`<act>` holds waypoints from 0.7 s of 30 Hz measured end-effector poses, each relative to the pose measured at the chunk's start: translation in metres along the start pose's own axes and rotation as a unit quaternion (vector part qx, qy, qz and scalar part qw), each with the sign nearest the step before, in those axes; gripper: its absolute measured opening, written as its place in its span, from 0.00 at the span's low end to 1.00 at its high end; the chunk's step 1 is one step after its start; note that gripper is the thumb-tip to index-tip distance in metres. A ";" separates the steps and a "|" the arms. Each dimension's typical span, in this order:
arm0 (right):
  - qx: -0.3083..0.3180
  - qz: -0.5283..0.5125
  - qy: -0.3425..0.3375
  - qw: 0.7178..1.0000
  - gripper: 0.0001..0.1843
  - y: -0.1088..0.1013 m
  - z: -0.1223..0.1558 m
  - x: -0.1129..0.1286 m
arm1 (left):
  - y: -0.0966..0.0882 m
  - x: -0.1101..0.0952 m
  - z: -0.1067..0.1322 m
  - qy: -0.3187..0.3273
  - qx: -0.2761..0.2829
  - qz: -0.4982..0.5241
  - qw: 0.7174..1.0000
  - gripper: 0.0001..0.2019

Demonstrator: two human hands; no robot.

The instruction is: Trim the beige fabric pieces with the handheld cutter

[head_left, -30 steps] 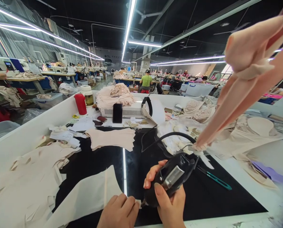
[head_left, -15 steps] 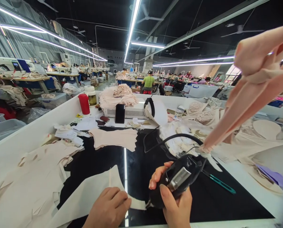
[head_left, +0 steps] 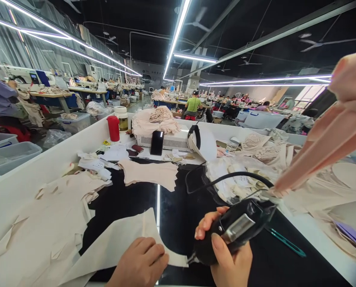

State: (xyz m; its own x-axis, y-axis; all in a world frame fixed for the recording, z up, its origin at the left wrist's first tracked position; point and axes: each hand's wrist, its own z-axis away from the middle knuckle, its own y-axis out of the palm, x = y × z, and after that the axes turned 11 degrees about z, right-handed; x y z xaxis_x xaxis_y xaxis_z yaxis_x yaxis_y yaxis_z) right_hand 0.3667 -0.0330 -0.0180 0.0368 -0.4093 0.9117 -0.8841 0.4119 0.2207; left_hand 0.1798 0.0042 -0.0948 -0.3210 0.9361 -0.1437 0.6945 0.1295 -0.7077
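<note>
The left hand (head_left: 140, 263) and right hand (head_left: 234, 268) are bare, in view only as far as the wrists. The right thumb has a longish, rounded nail, and the fingers (head_left: 202, 231) beside it have similar ones.

Black table (head_left: 178, 207), white rim. Near edge: white panel (head_left: 118, 243), lying flat. Left: beige offcuts (head_left: 46, 215), piled. Centre: beige piece (head_left: 151, 173). Far side: red cup (head_left: 113, 128), papers (head_left: 98, 162), white box (head_left: 169, 140), phone (head_left: 157, 142) leaning against it. Right: thin green tool (head_left: 285, 242).
</note>
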 end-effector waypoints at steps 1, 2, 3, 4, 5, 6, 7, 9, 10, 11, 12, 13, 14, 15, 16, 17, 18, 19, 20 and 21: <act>-0.003 -0.003 -0.004 1.000 0.21 0.002 -0.001 0.001 | 0.000 0.000 0.000 0.001 -0.002 -0.004 1.000 0.14; -0.005 -0.007 -0.009 1.000 0.21 0.005 -0.002 0.001 | 0.000 -0.001 0.000 0.001 -0.004 -0.007 1.000 0.13; -0.006 -0.010 -0.012 1.000 0.21 0.008 -0.002 0.001 | 0.000 -0.001 0.000 -0.001 -0.007 -0.009 1.000 0.13; -0.005 -0.013 -0.014 1.000 0.21 0.012 -0.003 0.000 | 0.001 -0.002 -0.001 -0.004 -0.009 -0.010 1.000 0.13; -0.002 -0.014 -0.015 1.000 0.21 0.015 -0.003 0.000 | 0.001 -0.002 -0.001 -0.006 -0.009 -0.009 1.000 0.13; 0.001 -0.014 -0.013 1.000 0.20 0.018 -0.003 -0.002 | 0.001 -0.002 -0.001 -0.006 -0.010 -0.008 1.000 0.13; 0.005 -0.014 -0.010 1.000 0.20 0.021 -0.002 -0.003 | 0.001 -0.002 0.000 -0.008 -0.010 -0.007 1.000 0.14; 0.010 -0.015 -0.006 1.000 0.21 0.025 -0.001 -0.006 | 0.002 -0.002 0.000 -0.009 -0.011 -0.004 1.000 0.14; 0.010 -0.014 -0.005 1.000 0.21 0.026 -0.001 -0.008 | 0.002 -0.002 0.000 -0.011 -0.012 -0.004 1.000 0.14; 0.010 -0.013 -0.005 1.000 0.21 0.027 0.000 -0.009 | 0.002 -0.002 0.001 -0.012 -0.014 -0.005 1.000 0.14; 0.009 -0.011 -0.007 1.000 0.21 0.027 0.000 -0.010 | 0.002 -0.003 0.001 -0.015 -0.013 -0.006 1.000 0.13; 0.009 -0.009 -0.009 1.000 0.21 0.027 0.000 -0.011 | 0.002 -0.003 0.001 -0.015 -0.013 -0.008 1.000 0.13; 0.009 -0.006 -0.010 1.000 0.21 0.027 0.000 -0.011 | 0.002 -0.003 0.001 -0.013 -0.013 -0.009 1.000 0.13; 0.010 -0.004 -0.011 1.000 0.21 0.027 0.000 -0.012 | 0.002 -0.003 0.001 -0.012 -0.012 -0.010 1.000 0.13; 0.011 -0.001 -0.013 1.000 0.20 0.027 0.000 -0.012 | 0.003 -0.003 0.001 -0.012 -0.011 -0.011 1.000 0.13; 0.012 0.002 -0.014 1.000 0.20 0.027 0.000 -0.013 | 0.003 -0.003 0.001 -0.012 -0.011 -0.011 1.000 0.13; 0.013 0.004 -0.016 1.000 0.20 0.027 0.001 -0.013 | 0.003 -0.004 0.001 -0.013 -0.011 -0.010 1.000 0.13; 0.013 0.006 -0.017 1.000 0.19 0.028 0.001 -0.013 | 0.003 -0.004 0.002 -0.014 -0.011 -0.009 1.000 0.13; 0.012 0.008 -0.018 1.000 0.19 0.028 0.001 -0.013 | 0.003 -0.004 0.002 -0.015 -0.012 -0.009 1.000 0.13; 0.011 0.010 -0.017 1.000 0.18 0.029 0.001 -0.013 | 0.003 -0.004 0.002 -0.015 -0.014 -0.010 1.000 0.13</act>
State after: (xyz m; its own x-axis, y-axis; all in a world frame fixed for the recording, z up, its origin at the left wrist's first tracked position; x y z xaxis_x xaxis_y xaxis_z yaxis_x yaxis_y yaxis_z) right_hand 0.3405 -0.0169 -0.0240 0.0038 -0.4295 0.9030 -0.8949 0.4015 0.1947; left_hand 0.1820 0.0003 -0.0975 -0.3530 0.9235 -0.1503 0.7050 0.1570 -0.6916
